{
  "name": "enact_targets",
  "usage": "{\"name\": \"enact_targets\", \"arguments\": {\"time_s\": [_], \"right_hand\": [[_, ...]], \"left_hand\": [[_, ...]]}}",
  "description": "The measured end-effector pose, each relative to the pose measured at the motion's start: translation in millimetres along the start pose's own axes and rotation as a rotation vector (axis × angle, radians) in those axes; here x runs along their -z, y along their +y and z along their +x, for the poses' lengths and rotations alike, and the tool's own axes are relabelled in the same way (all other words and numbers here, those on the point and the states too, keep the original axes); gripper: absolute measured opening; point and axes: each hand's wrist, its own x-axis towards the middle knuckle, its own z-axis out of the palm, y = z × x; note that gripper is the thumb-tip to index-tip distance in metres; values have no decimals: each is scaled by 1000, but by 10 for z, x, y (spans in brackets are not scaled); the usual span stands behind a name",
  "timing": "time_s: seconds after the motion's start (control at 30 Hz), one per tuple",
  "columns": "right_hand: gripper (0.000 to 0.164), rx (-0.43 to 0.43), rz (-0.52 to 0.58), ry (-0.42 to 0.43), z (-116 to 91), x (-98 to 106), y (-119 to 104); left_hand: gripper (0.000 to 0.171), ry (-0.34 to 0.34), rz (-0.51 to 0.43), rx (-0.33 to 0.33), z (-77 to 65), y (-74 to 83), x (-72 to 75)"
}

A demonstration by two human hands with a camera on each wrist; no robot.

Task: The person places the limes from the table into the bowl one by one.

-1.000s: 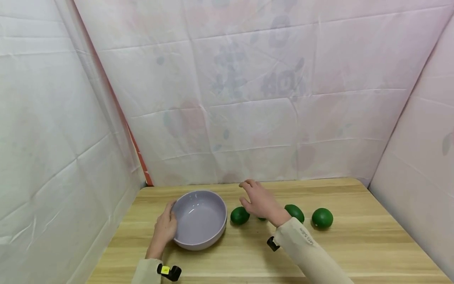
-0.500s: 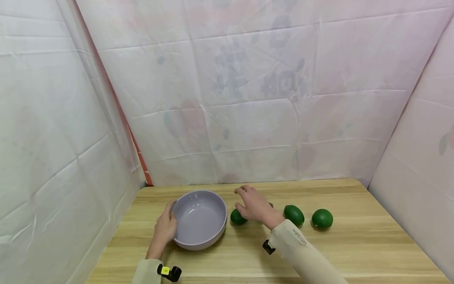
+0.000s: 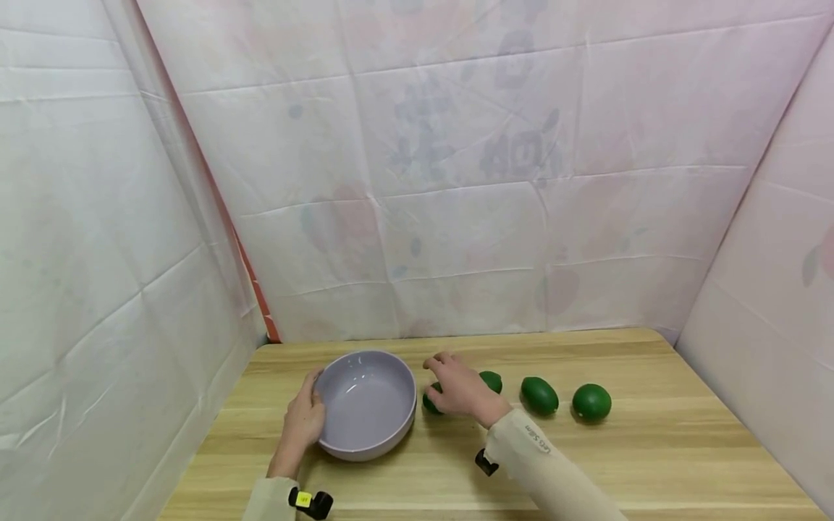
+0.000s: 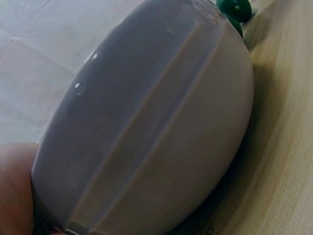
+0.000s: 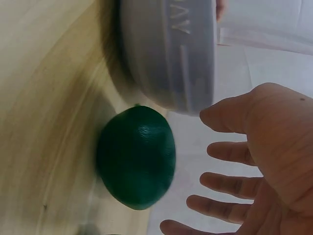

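My left hand (image 3: 305,414) grips the left side of a round lilac bowl (image 3: 368,401), with its thumb at the rim. The left wrist view shows the outer wall of the bowl (image 4: 161,112) large, with part of the hand at lower left. My right hand (image 3: 459,387) hovers over the leftmost green lime (image 3: 432,400), just right of the bowl, and partly covers it. In the right wrist view that lime (image 5: 137,156) sits on the table, apart from the spread, nearly straight fingers of the right hand (image 5: 269,156).
Three more limes lie in a row to the right: one behind the right wrist (image 3: 491,380), a middle lime (image 3: 539,396) and the rightmost lime (image 3: 591,402). White sheets (image 3: 456,217) enclose the wooden table (image 3: 684,449) at the back and both sides.
My right hand has moved left and slightly down, from above the second lime to above the leftmost one, uncovering the second lime. The left hand and bowl have stayed in place.
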Motion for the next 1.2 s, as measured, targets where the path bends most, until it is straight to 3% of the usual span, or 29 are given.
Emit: {"name": "enact_targets", "arguments": {"time_s": [0.83, 1.2], "right_hand": [[38, -6, -37, -91, 15, -194, -19], [39, 0, -30, -111, 4, -197, -10]], "left_hand": [[53, -1, 14, 7, 18, 7, 15], [54, -44, 9, -7, 0, 22, 37]]}}
